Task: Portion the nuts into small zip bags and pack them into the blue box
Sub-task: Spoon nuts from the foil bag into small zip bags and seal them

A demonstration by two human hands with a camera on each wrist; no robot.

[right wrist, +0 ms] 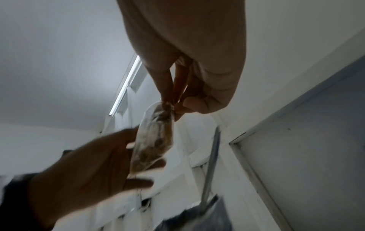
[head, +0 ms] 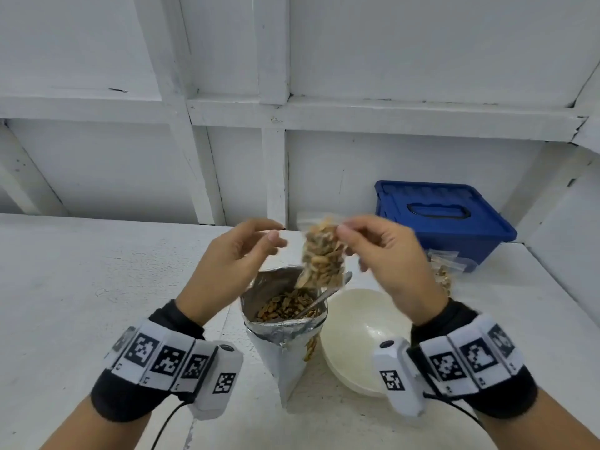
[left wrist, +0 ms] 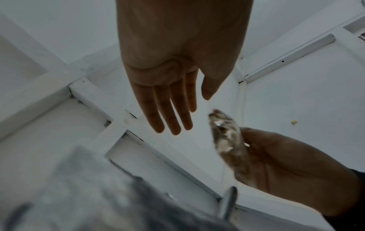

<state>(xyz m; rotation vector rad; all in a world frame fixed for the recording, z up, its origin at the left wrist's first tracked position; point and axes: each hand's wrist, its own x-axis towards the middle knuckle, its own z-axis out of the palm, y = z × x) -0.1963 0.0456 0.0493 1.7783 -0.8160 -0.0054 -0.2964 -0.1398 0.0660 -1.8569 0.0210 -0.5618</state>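
A small clear zip bag [head: 323, 254] filled with nuts hangs above the open foil nut pouch [head: 285, 319]. My right hand [head: 376, 251] pinches the bag's top corner between thumb and fingers; the right wrist view shows the pinch on the bag [right wrist: 156, 140]. My left hand [head: 240, 251] hovers just left of the bag with fingers relaxed and holding nothing; in the left wrist view its fingers [left wrist: 168, 112] are straight and apart from the bag [left wrist: 229, 140]. A metal spoon [head: 319, 298] stands in the pouch. The blue box [head: 441, 219] sits lid-closed at the back right.
A cream bowl [head: 360, 339] stands right of the pouch. Several filled zip bags [head: 444, 271] lie in front of the blue box. The white table [head: 97, 287] runs to a white panelled wall behind and a side wall on the right.
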